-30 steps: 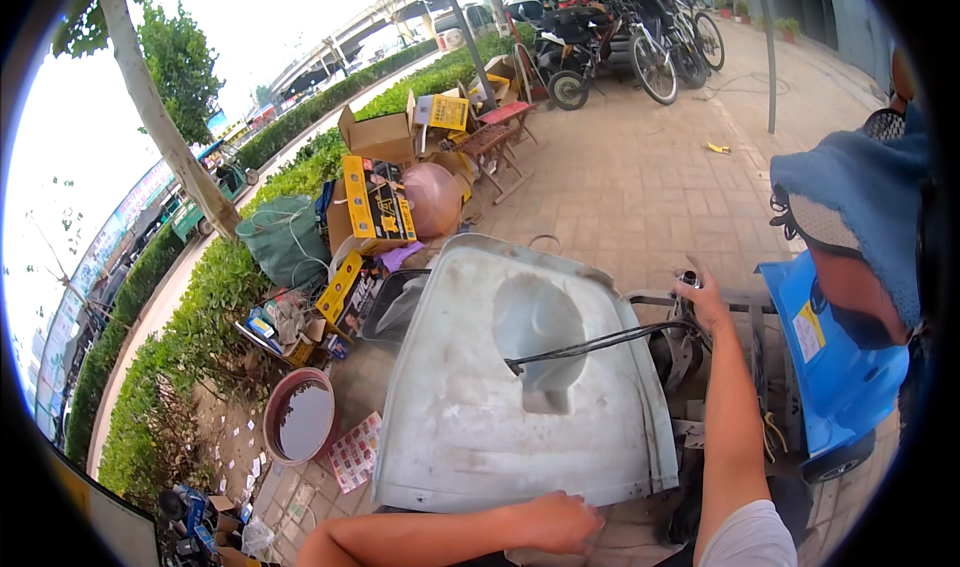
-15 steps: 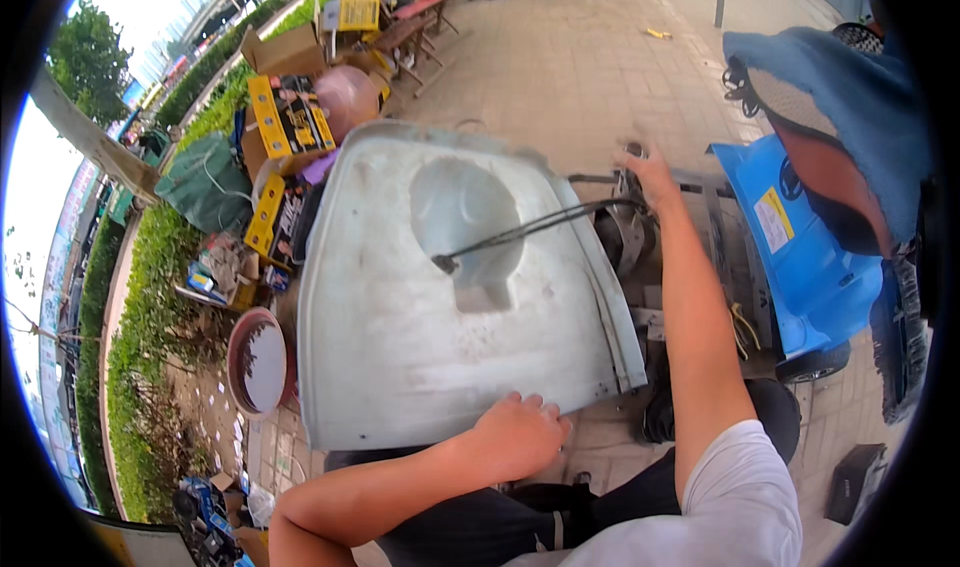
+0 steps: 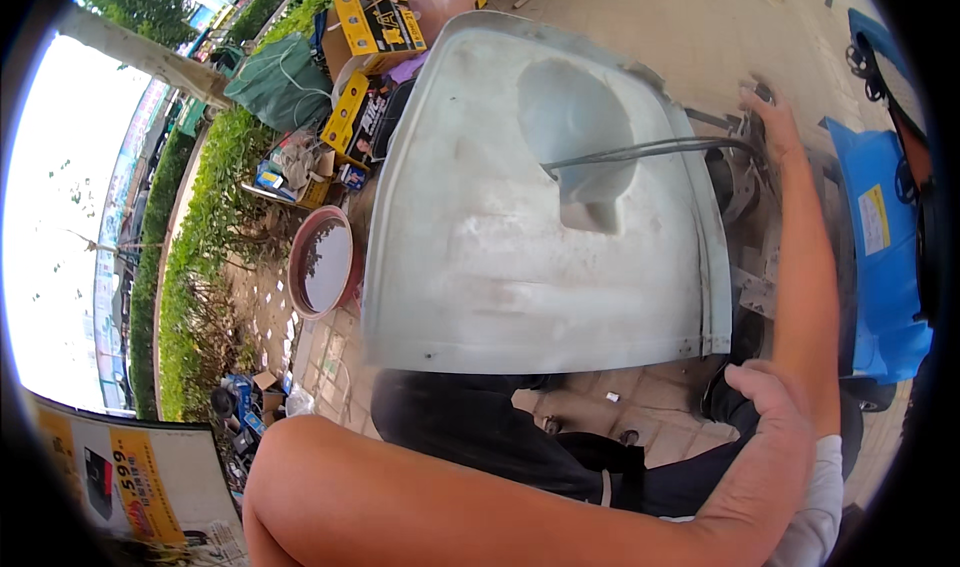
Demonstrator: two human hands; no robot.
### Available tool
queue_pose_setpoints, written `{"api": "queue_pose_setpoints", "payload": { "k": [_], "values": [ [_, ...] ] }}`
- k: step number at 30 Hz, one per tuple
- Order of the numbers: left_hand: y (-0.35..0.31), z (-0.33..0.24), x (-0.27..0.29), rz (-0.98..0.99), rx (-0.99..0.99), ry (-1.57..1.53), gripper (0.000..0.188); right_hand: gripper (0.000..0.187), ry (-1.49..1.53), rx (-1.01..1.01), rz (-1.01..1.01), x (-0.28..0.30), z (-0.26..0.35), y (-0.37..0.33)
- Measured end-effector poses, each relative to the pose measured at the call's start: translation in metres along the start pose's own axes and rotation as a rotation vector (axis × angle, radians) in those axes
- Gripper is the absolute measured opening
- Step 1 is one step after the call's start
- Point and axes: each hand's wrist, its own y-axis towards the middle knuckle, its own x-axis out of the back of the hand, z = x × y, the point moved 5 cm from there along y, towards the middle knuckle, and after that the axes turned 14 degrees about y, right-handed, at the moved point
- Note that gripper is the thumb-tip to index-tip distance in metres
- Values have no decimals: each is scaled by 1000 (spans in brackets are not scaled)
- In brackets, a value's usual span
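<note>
Two hands, left (image 3: 778, 422) and right (image 3: 768, 117), flank one grey panel (image 3: 520, 237) (one cable (image 3: 640, 152) across it)

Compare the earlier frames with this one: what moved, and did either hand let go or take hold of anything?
The left hand slid from the middle of the grey metal panel's near edge to its right corner. The view dipped and closed in, so the panel looks larger. The right hand stayed at the far right, by the dark cable; whether it grips anything is unclear. The round basin stayed on the ground.

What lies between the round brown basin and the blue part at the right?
In the head view, the big grey metal panel lies between the brown basin and the blue part; the right forearm also crosses there.
</note>
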Motion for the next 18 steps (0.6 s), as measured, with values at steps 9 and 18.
{"api": "queue_pose_setpoints", "payload": {
  "k": [9, 18],
  "values": [
    [-50, 54, -72, 29, -95, -149, 30, 40, -284, 164, -157, 28, 3, 20],
    [-30, 27, -144, -33, -287, -442, 33, 44, -155, 100, -158, 27, 8, 12]
  ]
}}
